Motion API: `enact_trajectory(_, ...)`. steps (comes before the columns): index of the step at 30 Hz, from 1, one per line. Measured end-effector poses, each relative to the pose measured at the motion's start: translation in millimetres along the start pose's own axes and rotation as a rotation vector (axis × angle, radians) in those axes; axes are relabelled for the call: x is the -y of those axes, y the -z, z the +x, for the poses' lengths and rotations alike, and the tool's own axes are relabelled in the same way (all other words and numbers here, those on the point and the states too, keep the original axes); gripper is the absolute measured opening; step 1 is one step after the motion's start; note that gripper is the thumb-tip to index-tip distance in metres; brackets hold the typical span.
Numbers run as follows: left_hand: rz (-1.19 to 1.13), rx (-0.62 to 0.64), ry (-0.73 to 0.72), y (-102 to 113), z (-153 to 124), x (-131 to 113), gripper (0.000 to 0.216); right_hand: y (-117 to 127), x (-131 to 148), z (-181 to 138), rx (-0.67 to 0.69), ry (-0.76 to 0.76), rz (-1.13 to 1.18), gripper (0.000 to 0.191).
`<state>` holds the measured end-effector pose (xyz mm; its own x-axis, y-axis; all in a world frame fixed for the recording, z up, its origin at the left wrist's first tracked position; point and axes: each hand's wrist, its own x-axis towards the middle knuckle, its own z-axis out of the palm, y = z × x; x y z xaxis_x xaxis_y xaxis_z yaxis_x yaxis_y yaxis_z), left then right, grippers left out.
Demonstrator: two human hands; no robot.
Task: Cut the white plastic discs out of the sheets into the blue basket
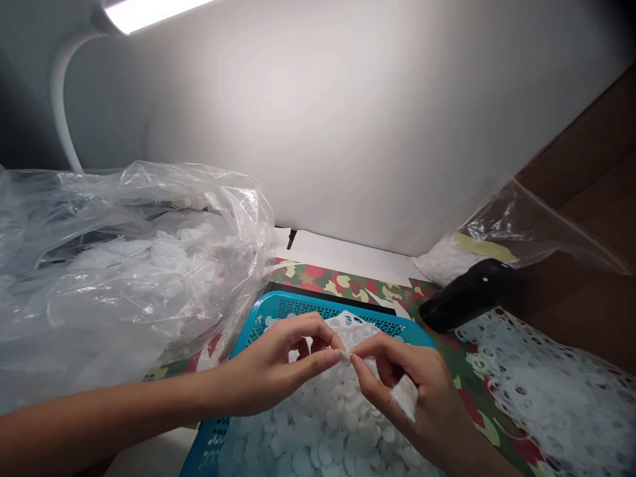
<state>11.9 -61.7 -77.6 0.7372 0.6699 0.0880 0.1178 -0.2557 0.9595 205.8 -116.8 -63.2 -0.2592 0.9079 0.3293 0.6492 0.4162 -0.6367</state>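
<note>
My left hand (pixel 278 371) and my right hand (pixel 422 381) meet fingertip to fingertip over a blue plastic basket (pixel 265 301). Each hand is closed in a pinch on a small white piece (pixel 346 356), mostly covered by the fingers. Another white scrap (pixel 406 396), looking like folded paper or cloth, is tucked in my right hand. Many thin white discs (pixel 325 434) fill the basket below. Just behind the fingertips, a white sheet with round holes (pixel 350 320) lies on the discs.
A large clear plastic bag (pixel 218 192) with white pieces inside spreads across the left. At right are a black rounded object (pixel 472 291), a heap of white hole-punched sheets (pixel 551 391) and a smaller clear bag (pixel 517 225). A lit lamp (pixel 154 13) hangs above a camouflage-patterned surface (pixel 322 278).
</note>
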Motion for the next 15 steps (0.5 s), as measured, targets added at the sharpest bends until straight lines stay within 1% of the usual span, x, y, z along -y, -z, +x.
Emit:
enact_trajectory(4,-0.020,0.036,-0.008,-0.2,-1.4,-0.8,0.021,1.0,-1.1,0.2,-0.025,-0.027,-0.009,0.018)
enact_trajectory(8,-0.027,0.054,0.003,-0.6,-3.4,-3.8,0.020,2.4,-6.9,1.5,-0.060,-0.129,-0.017,0.019)
enact_trajectory(10,-0.032,0.038,0.022,-0.5,-3.7,-5.0,0.020,2.7,-9.3,1.5,-0.035,-0.157,0.022,0.020)
enact_trajectory(15,-0.054,0.019,0.058,-1.6,-3.2,-2.9,0.019,2.0,-9.9,1.2,0.034,-0.149,0.081,0.021)
